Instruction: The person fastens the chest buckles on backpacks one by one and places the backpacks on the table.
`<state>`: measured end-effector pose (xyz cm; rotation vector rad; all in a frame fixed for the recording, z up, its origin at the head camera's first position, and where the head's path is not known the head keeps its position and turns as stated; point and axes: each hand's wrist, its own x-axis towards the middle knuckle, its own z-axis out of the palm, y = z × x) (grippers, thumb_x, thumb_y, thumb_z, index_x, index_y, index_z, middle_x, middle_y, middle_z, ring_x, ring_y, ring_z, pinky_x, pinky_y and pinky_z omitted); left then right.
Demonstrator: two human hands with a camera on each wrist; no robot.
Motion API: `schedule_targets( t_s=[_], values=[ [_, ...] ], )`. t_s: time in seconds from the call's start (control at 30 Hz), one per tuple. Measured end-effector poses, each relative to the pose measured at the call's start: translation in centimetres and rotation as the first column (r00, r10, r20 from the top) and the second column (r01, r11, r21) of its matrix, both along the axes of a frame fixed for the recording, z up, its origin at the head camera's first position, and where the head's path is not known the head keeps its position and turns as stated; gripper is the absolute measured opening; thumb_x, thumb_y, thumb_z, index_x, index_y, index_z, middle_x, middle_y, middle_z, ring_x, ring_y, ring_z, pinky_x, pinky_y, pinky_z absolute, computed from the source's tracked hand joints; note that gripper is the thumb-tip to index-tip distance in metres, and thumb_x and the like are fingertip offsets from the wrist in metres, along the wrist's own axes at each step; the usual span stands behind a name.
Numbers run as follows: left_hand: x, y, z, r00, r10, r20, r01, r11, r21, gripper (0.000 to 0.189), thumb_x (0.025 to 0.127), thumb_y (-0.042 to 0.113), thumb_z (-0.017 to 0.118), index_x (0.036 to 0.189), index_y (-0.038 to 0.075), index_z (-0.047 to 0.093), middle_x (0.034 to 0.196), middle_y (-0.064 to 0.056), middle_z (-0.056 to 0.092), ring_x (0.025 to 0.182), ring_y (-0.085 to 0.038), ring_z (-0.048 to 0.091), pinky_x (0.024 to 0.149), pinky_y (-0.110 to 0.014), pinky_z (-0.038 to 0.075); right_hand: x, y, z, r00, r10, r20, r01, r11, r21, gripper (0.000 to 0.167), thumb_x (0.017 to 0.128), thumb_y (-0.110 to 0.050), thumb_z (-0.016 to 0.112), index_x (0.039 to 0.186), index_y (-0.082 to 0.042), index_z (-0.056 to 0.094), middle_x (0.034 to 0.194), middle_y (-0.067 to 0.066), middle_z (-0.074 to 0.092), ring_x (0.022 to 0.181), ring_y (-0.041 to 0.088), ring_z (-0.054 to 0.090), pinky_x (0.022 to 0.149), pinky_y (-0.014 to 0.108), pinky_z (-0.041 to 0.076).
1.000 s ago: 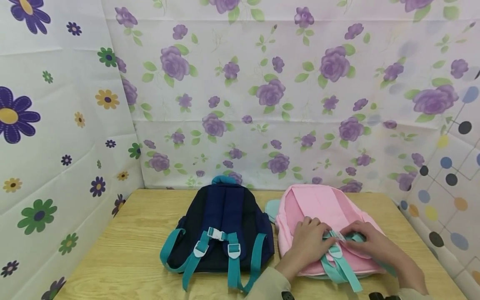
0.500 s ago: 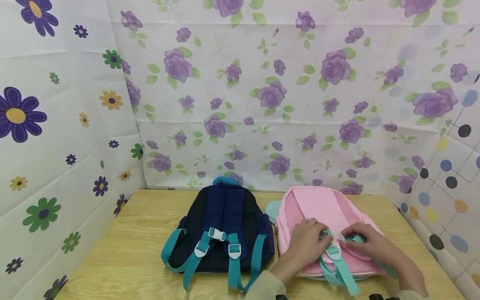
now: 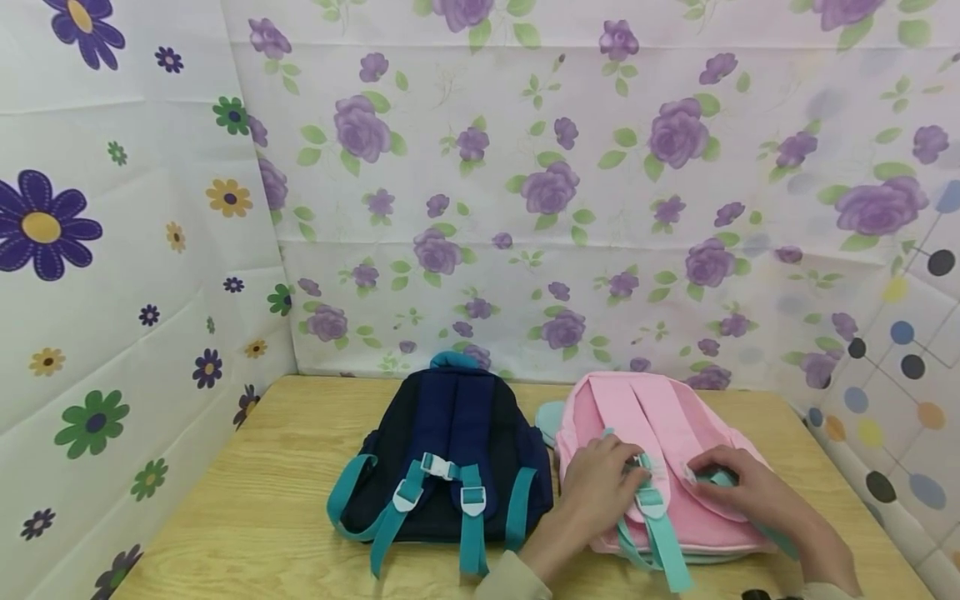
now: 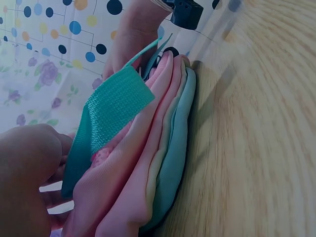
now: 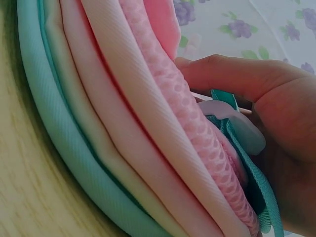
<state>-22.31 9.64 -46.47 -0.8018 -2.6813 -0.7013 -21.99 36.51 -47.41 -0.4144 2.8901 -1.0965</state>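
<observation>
A pink backpack point(image 3: 678, 408) lies at the right of the table, straps facing up. My left hand point(image 3: 603, 483) pinches the teal chest strap on its left shoulder strap, and a loose teal webbing end point(image 3: 667, 550) hangs below a pale adjuster. On the right shoulder strap my right hand point(image 3: 738, 487) pinches a white buckle half point(image 3: 686, 473) between thumb and fingers. A gap separates the two hands and the strap ends they hold. In the right wrist view a white plastic adjuster point(image 5: 242, 123) sits on teal webbing under that hand. The fingers partly hide the left buckle end.
Beside it, to the left, lies a navy backpack point(image 3: 450, 417) with teal straps, its white chest buckle point(image 3: 440, 467) fastened. Both bags rest on a wooden table point(image 3: 262, 467). Flowered cloth point(image 3: 487, 208) hangs behind, with patterned sheets at both sides.
The white chest buckle on the pink backpack has come apart. My left hand has moved left with its strap, opening a gap, while the right hand has stayed nearly in place.
</observation>
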Motion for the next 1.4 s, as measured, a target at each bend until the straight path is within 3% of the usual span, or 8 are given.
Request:
schedule_targets(
  t_s=[0.23, 0.67, 1.03, 1.27, 1.4],
  values=[
    [0.0, -1.0, -0.3, 1.000, 0.000, 0.005, -0.001, 0.998, 0.056, 0.027, 0.099, 0.041, 0.058, 0.122, 0.030, 0.067, 0.105, 0.015, 0.062, 0.092, -0.002, 0.055, 0.080, -0.017, 0.043, 0.1, -0.4, 0.5, 0.999, -0.038, 0.007, 0.038, 0.999, 0.027, 0.028, 0.088, -0.039, 0.074, 0.111, -0.022, 0.069, 0.110, -0.005, 0.066, 0.095, -0.001, 0.056, 0.083, 0.019, 0.048],
    [-0.4, -1.6, -0.2, 0.999, -0.044, -0.014, 0.045, 0.996, 0.080, 0.026, 0.099, 0.040, 0.059, 0.120, 0.029, 0.068, 0.096, 0.014, 0.059, 0.080, -0.001, 0.047, 0.069, -0.014, 0.035, 0.1, -1.0, 1.1, 0.996, -0.082, -0.023, 0.083, 0.995, 0.062, 0.029, 0.087, -0.038, 0.076, 0.106, -0.018, 0.068, 0.099, -0.004, 0.068, 0.087, 0.000, 0.057, 0.077, 0.023, 0.050],
    [-0.6, -1.8, -0.4, 0.999, -0.045, 0.009, 0.043, 0.992, 0.119, 0.028, 0.098, 0.042, 0.060, 0.121, 0.029, 0.068, 0.095, 0.015, 0.057, 0.078, 0.001, 0.044, 0.068, -0.013, 0.033, 0.0, -1.6, 2.0, 0.991, -0.055, -0.119, 0.065, 0.995, 0.079, 0.023, 0.088, -0.032, 0.077, 0.105, -0.021, 0.067, 0.094, -0.008, 0.067, 0.084, -0.002, 0.058, 0.076, 0.021, 0.050],
    [-0.6, -1.9, -0.4, 0.999, -0.049, -0.007, 0.050, 0.989, 0.140, 0.027, 0.097, 0.041, 0.062, 0.120, 0.029, 0.070, 0.097, 0.013, 0.062, 0.079, 0.001, 0.047, 0.070, -0.012, 0.033, 0.2, -1.8, 2.2, 0.980, -0.024, -0.198, 0.039, 0.997, 0.068, 0.023, 0.088, -0.030, 0.077, 0.108, -0.024, 0.068, 0.095, -0.012, 0.068, 0.085, -0.004, 0.059, 0.077, 0.021, 0.050],
    [-0.5, -1.8, -0.5, 0.999, -0.052, 0.016, 0.048, 0.984, 0.171, 0.027, 0.097, 0.040, 0.062, 0.121, 0.029, 0.069, 0.100, 0.013, 0.063, 0.081, 0.002, 0.049, 0.072, -0.012, 0.035, 0.4, -1.9, 2.1, 0.977, -0.022, -0.213, 0.037, 0.997, 0.065, 0.024, 0.087, -0.029, 0.078, 0.108, -0.024, 0.069, 0.094, -0.013, 0.069, 0.085, -0.004, 0.060, 0.077, 0.020, 0.050]
  ],
)
